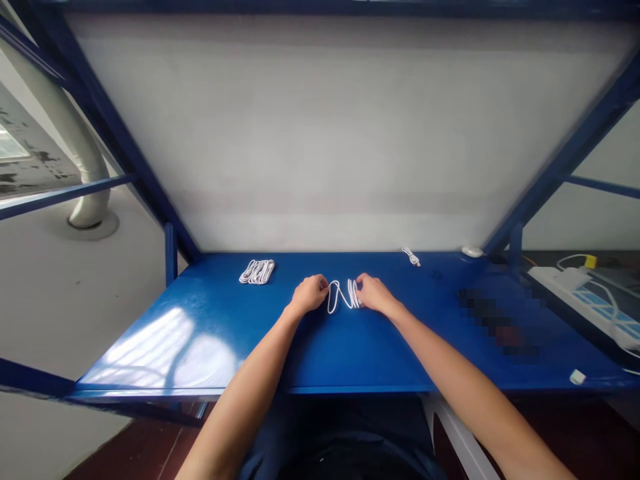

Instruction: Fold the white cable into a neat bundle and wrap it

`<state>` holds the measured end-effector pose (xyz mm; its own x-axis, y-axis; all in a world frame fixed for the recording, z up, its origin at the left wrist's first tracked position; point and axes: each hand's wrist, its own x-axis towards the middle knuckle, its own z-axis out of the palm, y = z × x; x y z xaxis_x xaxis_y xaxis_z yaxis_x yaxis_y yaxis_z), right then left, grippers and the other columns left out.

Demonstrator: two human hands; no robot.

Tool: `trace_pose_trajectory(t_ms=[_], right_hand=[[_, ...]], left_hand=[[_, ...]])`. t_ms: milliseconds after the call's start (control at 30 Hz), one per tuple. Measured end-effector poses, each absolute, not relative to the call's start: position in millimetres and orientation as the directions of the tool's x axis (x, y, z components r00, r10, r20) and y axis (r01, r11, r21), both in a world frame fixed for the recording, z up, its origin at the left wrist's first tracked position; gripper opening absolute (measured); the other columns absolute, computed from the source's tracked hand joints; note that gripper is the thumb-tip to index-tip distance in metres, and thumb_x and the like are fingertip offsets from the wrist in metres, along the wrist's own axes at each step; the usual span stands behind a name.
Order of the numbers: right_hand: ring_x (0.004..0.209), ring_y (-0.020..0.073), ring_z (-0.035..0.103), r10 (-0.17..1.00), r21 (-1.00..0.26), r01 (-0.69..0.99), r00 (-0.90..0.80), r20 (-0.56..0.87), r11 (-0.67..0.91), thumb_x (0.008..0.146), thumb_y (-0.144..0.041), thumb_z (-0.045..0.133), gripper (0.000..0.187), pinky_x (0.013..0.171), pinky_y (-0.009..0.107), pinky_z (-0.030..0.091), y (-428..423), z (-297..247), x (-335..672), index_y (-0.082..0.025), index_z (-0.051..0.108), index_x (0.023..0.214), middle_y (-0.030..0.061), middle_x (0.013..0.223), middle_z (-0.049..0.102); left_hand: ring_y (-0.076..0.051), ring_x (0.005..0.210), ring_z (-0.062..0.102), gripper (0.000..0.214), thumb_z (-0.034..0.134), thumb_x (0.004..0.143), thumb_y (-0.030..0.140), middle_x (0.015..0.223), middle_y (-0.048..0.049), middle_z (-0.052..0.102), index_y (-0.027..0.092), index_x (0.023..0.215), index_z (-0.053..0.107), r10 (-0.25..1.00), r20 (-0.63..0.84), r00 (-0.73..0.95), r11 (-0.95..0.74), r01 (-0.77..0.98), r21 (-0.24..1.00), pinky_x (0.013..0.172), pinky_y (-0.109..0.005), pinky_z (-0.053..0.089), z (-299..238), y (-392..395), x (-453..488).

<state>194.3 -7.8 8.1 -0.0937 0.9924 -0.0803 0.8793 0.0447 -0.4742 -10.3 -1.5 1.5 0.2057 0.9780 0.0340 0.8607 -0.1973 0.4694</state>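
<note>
A head-worn camera looks forward and down at the table [360, 357] and hands [309, 294].

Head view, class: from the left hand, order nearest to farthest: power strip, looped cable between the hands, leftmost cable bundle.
1. Looped cable, at the left hand's fingertips
2. Cable bundle, to its left
3. Power strip, far right

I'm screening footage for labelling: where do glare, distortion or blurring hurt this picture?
Head view: glare washes out the left of the blue tabletop; head view: a pixelated patch masks part of its right; head view: the blue posts splay outward, likely wide-angle stretch; head view: the white cable between left hand and right hand is legible, though slightly soft.
</note>
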Motion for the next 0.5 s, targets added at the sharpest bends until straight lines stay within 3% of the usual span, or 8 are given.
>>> trace_pose_trajectory(t_ms=[100, 167, 333, 500], right_hand=[[0.083, 0.0212, 0.066, 0.989, -0.505, 0.86, -0.13, -0.075, 0.075, 0.076, -0.025, 0.064, 0.053, 0.065, 0.024, 0.041, -12, 16, 166, -0.012, 0.05, 0.125, 0.0126, 0.093, 0.069], [0.09, 0.0219, 0.065, 0.982, -0.526, 0.842, -0.177, -0.067, 0.116, 0.073, -0.025, 0.066, 0.045, 0.067, 0.023, 0.041, -13, 19, 154, -0.015, 0.057, 0.116, 0.0118, 0.099, 0.069], [0.085, 0.0209, 0.065, 0.971, -0.562, 0.811, -0.233, -0.051, 0.165, 0.075, -0.023, 0.061, 0.024, 0.066, 0.023, 0.041, -14, 16, 144, -0.018, 0.065, 0.098, 0.0077, 0.092, 0.07], [0.09, 0.0228, 0.062, 0.985, -0.493, 0.855, -0.169, 0.031, 0.162, 0.077, -0.028, 0.061, 0.041, 0.067, 0.026, 0.04, -16, 6, 150, -0.018, 0.056, 0.117, 0.0101, 0.099, 0.068]], left_hand=[[-0.018, 0.076, 0.064, 0.015, 0.057, 0.08, 0.03, 0.082, -0.0043, 0.07, 0.021, 0.088, 0.066, 0.971, 0.077, 0.227, -0.233, 0.824, 0.516, 0.062, -0.023, 0.041, 1, -3, -10], [-0.017, 0.074, 0.063, 0.014, 0.057, 0.079, 0.028, 0.081, -0.0042, 0.07, 0.021, 0.087, 0.067, 0.968, 0.097, 0.232, -0.247, 0.807, 0.536, 0.06, -0.023, 0.04, 0, -3, -13], [-0.016, 0.066, 0.061, 0.016, 0.057, 0.076, 0.027, 0.075, -0.0035, 0.07, 0.019, 0.083, 0.068, 0.963, 0.097, 0.253, -0.261, 0.768, 0.585, 0.053, -0.022, 0.035, -2, -1, -13], [-0.013, 0.056, 0.054, 0.026, 0.051, 0.08, 0.033, 0.062, -0.0028, 0.065, 0.016, 0.07, 0.068, 0.927, 0.124, 0.355, -0.358, 0.732, 0.579, 0.049, -0.023, 0.029, -2, -1, -13]])
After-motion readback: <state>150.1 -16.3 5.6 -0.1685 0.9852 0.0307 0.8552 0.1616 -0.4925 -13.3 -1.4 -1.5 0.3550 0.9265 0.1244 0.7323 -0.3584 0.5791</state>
